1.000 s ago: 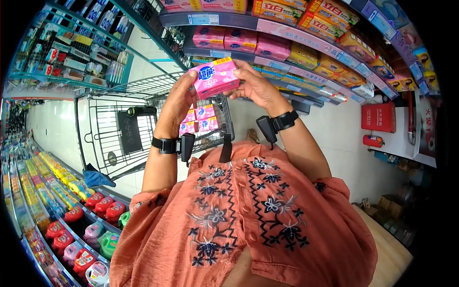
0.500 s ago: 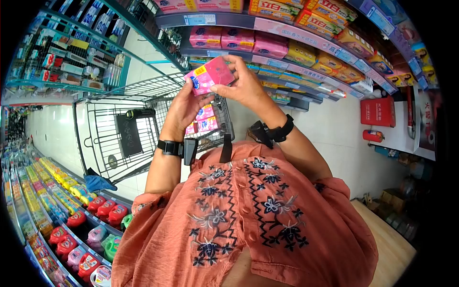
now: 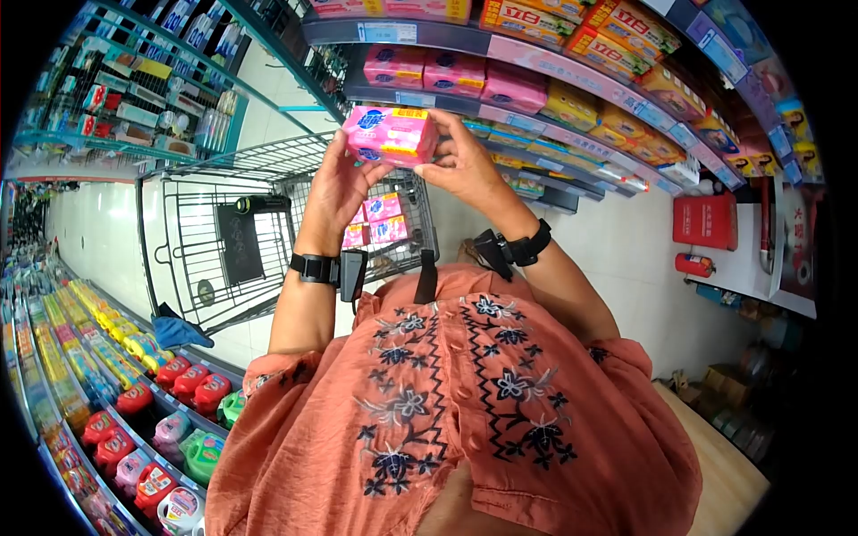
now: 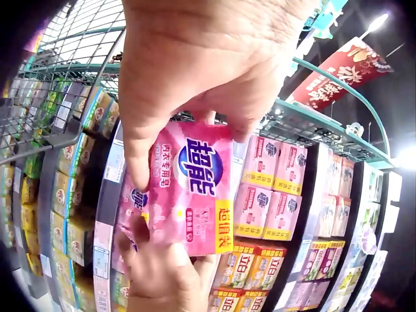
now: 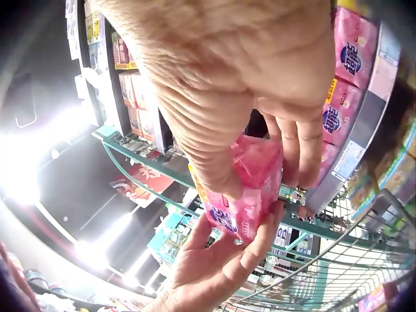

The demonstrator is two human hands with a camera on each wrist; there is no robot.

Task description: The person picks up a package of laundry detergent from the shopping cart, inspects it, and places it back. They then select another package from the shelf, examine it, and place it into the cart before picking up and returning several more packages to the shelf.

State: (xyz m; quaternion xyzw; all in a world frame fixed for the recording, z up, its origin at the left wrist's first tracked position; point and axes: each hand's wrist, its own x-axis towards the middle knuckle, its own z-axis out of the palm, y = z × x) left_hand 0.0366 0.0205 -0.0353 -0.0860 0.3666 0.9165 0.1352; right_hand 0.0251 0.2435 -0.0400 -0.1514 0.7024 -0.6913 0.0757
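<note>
In the head view, a pink pack of soap with a blue logo and yellow strip is held up above the cart. My left hand grips its left end, and my right hand holds the right end, thumb at the lower edge. The left wrist view shows the broad printed face of the pack between the left hand above and the right hand below. Seen from the right wrist, clear wrapping covers the pack's end. More pink soap packs lie in the cart below.
A wire shopping cart stands in front of me. Shelves ahead carry pink soap packs and orange boxes. Detergent bottles line the lower left. A red box and a fire extinguisher are at right.
The soap pack was turned so its end showed half a second ago, then turned back with its printed face showing. Both hands shifted their hold on it and stayed above the cart.
</note>
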